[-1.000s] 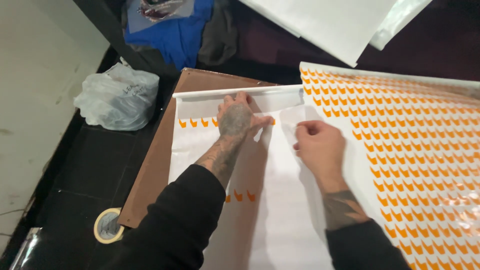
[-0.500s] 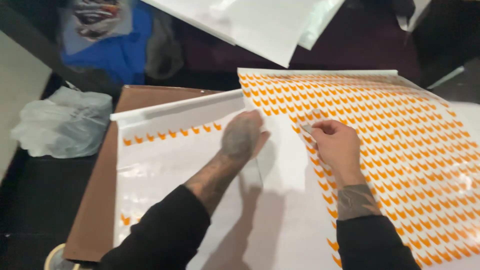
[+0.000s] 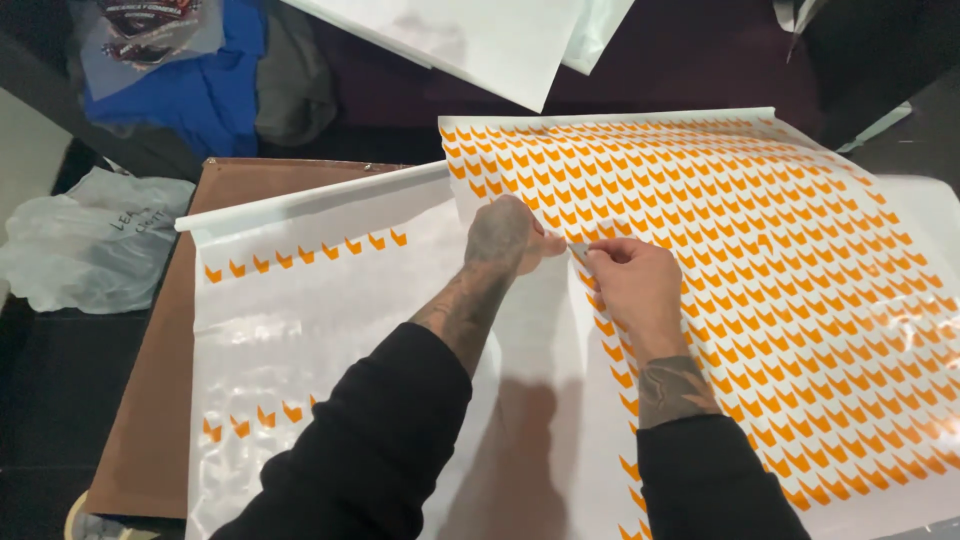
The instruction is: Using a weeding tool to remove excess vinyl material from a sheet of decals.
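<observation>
A brown board (image 3: 150, 400) lay flat on the dark table (image 3: 50, 410), at the left side. Beside it, further left, there was a crumpled clear plastic bag (image 3: 95, 240). Above the bag, at the top left corner, a blue cloth (image 3: 205, 95) was lying, with a grey cloth (image 3: 295, 85) just beside it. A large white sheet (image 3: 470, 40) was lying tilted at the top middle. At the bottom left edge, a roll of tape (image 3: 80, 515) was partly visible.

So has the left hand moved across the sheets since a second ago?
Yes. The left hand has shifted rightward, away from the brown board and off the mostly peeled sheet, to the edge of the orange-patterned sheet.
</observation>
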